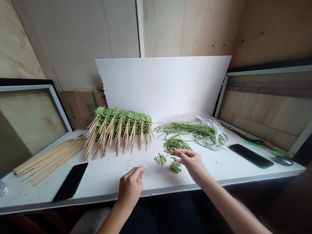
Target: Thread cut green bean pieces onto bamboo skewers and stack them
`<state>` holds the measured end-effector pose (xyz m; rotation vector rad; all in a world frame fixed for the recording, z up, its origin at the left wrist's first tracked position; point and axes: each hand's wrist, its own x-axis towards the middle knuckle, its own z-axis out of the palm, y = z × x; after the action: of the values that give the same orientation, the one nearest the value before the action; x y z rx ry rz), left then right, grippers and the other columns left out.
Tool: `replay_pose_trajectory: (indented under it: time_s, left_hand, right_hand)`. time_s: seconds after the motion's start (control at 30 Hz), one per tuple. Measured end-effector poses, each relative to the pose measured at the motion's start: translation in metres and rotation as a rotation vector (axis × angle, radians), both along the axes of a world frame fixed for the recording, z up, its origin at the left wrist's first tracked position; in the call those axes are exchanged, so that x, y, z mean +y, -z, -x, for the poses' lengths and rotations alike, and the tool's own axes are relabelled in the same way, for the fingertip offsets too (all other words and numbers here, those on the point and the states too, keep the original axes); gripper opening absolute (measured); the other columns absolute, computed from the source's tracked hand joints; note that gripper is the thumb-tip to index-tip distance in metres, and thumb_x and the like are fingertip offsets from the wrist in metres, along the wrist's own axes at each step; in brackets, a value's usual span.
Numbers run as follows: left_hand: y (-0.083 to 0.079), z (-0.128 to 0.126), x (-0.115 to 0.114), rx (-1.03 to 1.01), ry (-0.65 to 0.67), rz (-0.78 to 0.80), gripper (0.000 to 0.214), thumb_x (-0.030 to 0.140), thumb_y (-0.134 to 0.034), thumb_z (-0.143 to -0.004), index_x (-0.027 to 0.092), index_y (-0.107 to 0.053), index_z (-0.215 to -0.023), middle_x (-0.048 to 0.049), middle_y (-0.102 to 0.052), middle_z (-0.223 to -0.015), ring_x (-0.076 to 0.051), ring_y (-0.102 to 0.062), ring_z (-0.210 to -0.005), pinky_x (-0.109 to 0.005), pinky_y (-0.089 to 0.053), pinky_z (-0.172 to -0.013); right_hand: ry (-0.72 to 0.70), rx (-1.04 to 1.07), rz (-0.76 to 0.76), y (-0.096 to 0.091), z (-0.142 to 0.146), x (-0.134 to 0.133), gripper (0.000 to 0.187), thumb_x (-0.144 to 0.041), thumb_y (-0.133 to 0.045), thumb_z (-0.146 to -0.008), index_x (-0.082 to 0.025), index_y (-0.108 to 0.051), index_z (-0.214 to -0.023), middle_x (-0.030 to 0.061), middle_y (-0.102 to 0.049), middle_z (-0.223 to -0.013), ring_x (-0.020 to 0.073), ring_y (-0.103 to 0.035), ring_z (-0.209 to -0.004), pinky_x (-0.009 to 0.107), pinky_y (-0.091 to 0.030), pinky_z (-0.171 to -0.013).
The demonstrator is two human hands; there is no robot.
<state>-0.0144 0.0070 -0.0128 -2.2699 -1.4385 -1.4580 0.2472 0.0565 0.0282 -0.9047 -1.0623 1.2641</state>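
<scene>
Over the white table (154,181), the person's left hand (131,180) is at eight o'clock of the green bean pieces (160,159) threaded side by side on a thin skewer (150,165), its fingers pinched narrowly around the bare end, seemingly to keep the stick steady. At three o'clock, the right hand (187,159) has thumb and fingers closed narrowly on the far end, probably to control the tip; whether it also grips a bean piece cannot be told. A small cluster of cut pieces (175,167) sits at four o'clock and a loose pile (176,143) at two, both apparently placed within the right hand's reach. Farther out at two, long beans (192,128) lie partly in a plastic bag (216,130). Filled skewers (125,119) are stacked at eleven, stick ends forward, perhaps for neatness; bare sticks (55,155) fan out beyond nine.
</scene>
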Motion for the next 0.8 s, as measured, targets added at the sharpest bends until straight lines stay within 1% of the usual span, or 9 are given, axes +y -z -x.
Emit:
replay_pose_trajectory:
  time_s: [0.13,0.23,0.33,0.4,0.47,0.53,0.6,0.7,0.8]
  left_hand:
    - [-0.002,-0.007,-0.003,-0.022,0.013,-0.005,0.031,0.003,-0.045,-0.09,0.019,-0.07,-0.093,-0.0016,-0.073,-0.075,-0.014,-0.069,-0.066,-0.022,-0.052,-0.066]
    - [-0.005,-0.005,-0.002,-0.051,-0.008,0.025,0.028,0.005,-0.046,-0.091,0.019,-0.07,-0.091,-0.0004,-0.07,-0.071,-0.013,-0.066,-0.062,-0.022,-0.05,-0.064]
    - [-0.007,-0.001,0.001,-0.077,-0.044,0.061,0.026,0.009,-0.047,-0.094,0.019,-0.071,-0.091,0.0003,-0.067,-0.068,-0.013,-0.064,-0.061,-0.022,-0.048,-0.065]
    - [-0.009,0.002,0.003,-0.084,-0.076,0.09,0.024,0.014,-0.048,-0.096,0.019,-0.071,-0.09,0.0005,-0.066,-0.066,-0.014,-0.063,-0.06,-0.023,-0.047,-0.064]
    - [-0.009,0.004,0.005,-0.085,-0.096,0.124,0.024,0.018,-0.048,-0.097,0.02,-0.071,-0.089,0.0006,-0.066,-0.066,-0.014,-0.062,-0.059,-0.023,-0.046,-0.064]
    - [-0.009,0.004,0.006,-0.085,-0.103,0.16,0.024,0.019,-0.048,-0.098,0.02,-0.07,-0.089,0.0008,-0.066,-0.066,-0.014,-0.062,-0.06,-0.024,-0.046,-0.064]
    - [-0.008,0.005,0.006,-0.079,-0.107,0.183,0.025,0.02,-0.047,-0.098,0.021,-0.07,-0.088,0.0011,-0.065,-0.065,-0.014,-0.061,-0.06,-0.024,-0.045,-0.064]
    - [-0.006,0.004,0.006,-0.066,-0.108,0.199,0.026,0.022,-0.047,-0.099,0.021,-0.07,-0.088,0.0011,-0.064,-0.066,-0.015,-0.061,-0.06,-0.024,-0.044,-0.064]
    - [-0.004,0.004,0.006,-0.056,-0.106,0.213,0.026,0.023,-0.046,-0.1,0.021,-0.07,-0.089,0.001,-0.064,-0.065,-0.015,-0.06,-0.06,-0.024,-0.043,-0.064]
  right_hand:
    - [0.004,0.023,0.058,0.013,0.02,-0.006,0.038,-0.048,-0.094,-0.063,-0.017,-0.081,-0.081,0.0072,-0.078,-0.089,0.0218,-0.074,-0.08,0.036,-0.063,-0.08]
    - [-0.023,0.01,0.046,0.014,0.022,-0.005,0.038,-0.048,-0.094,-0.062,-0.018,-0.082,-0.082,0.0084,-0.079,-0.096,0.0235,-0.074,-0.088,0.037,-0.063,-0.084]
    - [-0.059,-0.086,-0.011,0.004,0.011,-0.001,0.043,-0.057,-0.083,-0.074,-0.02,-0.082,-0.095,0.0117,-0.077,-0.113,0.03,-0.072,-0.106,0.039,-0.063,-0.082]
    - [-0.056,-0.296,-0.069,-0.003,-0.002,0.004,0.042,-0.058,-0.072,-0.085,-0.022,-0.081,-0.103,0.0125,-0.077,-0.115,0.0321,-0.071,-0.11,0.041,-0.062,-0.08]
    - [-0.002,-0.639,-0.164,-0.006,-0.017,0.01,0.034,-0.051,-0.067,-0.09,-0.022,-0.081,-0.103,0.0123,-0.078,-0.11,0.0331,-0.071,-0.106,0.044,-0.06,-0.079]
    - [0.075,-0.968,-0.304,-0.002,-0.03,0.016,0.025,-0.04,-0.066,-0.091,-0.022,-0.082,-0.099,0.0116,-0.078,-0.104,0.0336,-0.07,-0.101,0.048,-0.057,-0.086]
    - [0.133,-1.181,-0.421,0.006,-0.04,0.022,0.021,-0.032,-0.064,-0.092,-0.022,-0.082,-0.097,0.0109,-0.078,-0.099,0.0327,-0.068,-0.095,0.052,-0.053,-0.091]
    - [0.198,-1.333,-0.491,0.02,-0.043,0.026,0.023,-0.025,-0.059,-0.094,-0.021,-0.081,-0.098,0.0113,-0.077,-0.094,0.0324,-0.064,-0.091,0.049,-0.052,-0.086]
    - [0.223,-1.36,-0.558,0.03,-0.039,0.028,0.026,-0.021,-0.055,-0.097,-0.022,-0.081,-0.104,0.0116,-0.076,-0.097,0.0325,-0.062,-0.095,0.044,-0.052,-0.082]
